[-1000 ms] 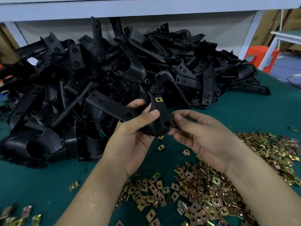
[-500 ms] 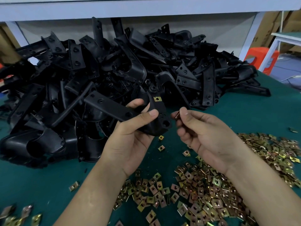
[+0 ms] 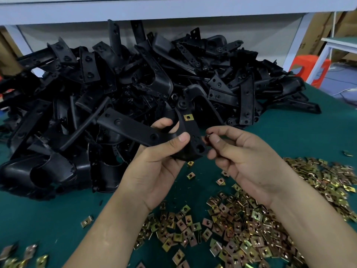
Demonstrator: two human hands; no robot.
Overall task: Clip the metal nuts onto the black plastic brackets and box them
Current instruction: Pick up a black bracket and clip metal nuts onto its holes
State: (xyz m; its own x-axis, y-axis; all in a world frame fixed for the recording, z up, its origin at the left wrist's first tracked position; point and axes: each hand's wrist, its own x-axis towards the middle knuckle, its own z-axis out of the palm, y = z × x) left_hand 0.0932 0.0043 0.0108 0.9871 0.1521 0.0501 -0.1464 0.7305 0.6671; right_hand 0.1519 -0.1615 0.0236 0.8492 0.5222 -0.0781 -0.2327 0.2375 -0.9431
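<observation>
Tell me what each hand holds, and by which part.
The left hand grips a black bracket at its bend, thumb on top. The right hand pinches one metal nut between thumb and fingers; which part cannot be told.

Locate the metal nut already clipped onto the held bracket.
Head view, near centre: the clipped nut sits on the upper end of the bracket gripped by the left hand, before the bracket pile.
</observation>
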